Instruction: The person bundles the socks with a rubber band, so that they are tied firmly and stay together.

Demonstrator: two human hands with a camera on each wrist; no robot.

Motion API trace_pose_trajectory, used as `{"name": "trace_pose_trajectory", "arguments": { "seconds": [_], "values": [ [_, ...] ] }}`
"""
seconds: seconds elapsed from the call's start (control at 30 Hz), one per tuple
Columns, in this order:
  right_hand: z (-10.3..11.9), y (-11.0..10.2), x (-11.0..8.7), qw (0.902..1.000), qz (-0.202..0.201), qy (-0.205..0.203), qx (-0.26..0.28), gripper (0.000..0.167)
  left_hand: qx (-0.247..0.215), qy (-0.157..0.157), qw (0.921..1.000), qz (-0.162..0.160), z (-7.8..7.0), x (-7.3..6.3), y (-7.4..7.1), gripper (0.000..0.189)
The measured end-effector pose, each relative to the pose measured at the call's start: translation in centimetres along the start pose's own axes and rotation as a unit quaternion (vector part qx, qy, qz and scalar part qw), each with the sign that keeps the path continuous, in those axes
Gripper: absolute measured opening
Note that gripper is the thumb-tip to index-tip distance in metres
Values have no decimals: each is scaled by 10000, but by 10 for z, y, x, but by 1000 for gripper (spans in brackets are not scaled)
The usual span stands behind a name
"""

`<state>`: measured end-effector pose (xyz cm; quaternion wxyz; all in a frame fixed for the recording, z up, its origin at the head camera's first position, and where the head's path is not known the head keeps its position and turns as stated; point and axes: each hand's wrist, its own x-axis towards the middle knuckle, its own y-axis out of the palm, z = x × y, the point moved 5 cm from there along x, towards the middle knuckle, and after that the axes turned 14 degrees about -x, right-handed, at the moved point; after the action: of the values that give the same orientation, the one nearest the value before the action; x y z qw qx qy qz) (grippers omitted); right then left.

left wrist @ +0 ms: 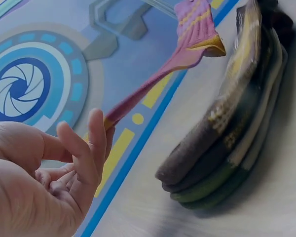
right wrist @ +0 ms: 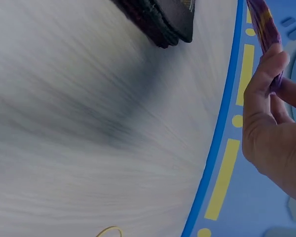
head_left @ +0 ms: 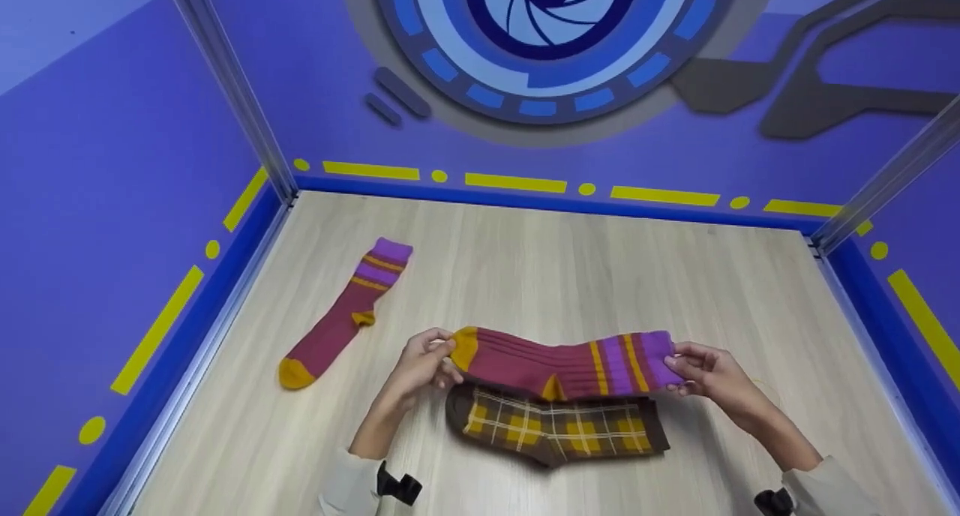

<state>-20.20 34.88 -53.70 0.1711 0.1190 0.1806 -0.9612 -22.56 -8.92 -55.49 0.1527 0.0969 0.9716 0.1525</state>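
Observation:
A maroon sock (head_left: 517,358) with a mustard toe and heel and a purple striped cuff is stretched level between both hands. The left hand (head_left: 421,364) pinches its toe, and the right hand (head_left: 712,377) pinches the cuff end. In the left wrist view the sock (left wrist: 153,84) hangs in the air, sagging a little from the left fingers (left wrist: 96,133). Below it lies a stack of socks, topped by a brown and yellow plaid sock (head_left: 555,430); the left wrist view shows several layers, green (left wrist: 202,195) at the bottom.
A matching maroon sock (head_left: 330,328) lies flat at the left of the wooden table (head_left: 570,268). Blue and purple panels (head_left: 120,163) with metal corner posts enclose the table at the back and sides. A thin yellow loop (right wrist: 110,230) lies on the right.

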Motion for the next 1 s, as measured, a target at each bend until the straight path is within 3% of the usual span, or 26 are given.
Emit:
{"name": "trace_pose_trajectory", "arguments": {
  "seconds": [0.27, 0.57, 0.67, 0.8, 1.0],
  "values": [
    [-11, -1, -13, 9912, 1091, 109, 736, 19, -143, -295, 9989, 343, -2, -19, 2, 12],
    [-26, 13, -25, 9620, 2553, 362, 896, 20, 371, -633, 9947, 717, 6, -34, -1, 18],
    [-34, 17, -26, 9630, 2607, 402, 553, 17, 734, -689, 9925, 695, 16, -33, -4, 18],
    [-40, 23, -25, 9708, 2327, 378, -443, 14, 1405, -568, 9863, 643, 28, -33, -8, 16],
    [-38, 33, -18, 9669, 1918, 30, -1682, 28, 2425, -17, 9677, 690, 34, -35, -9, 24]
  ]
}}
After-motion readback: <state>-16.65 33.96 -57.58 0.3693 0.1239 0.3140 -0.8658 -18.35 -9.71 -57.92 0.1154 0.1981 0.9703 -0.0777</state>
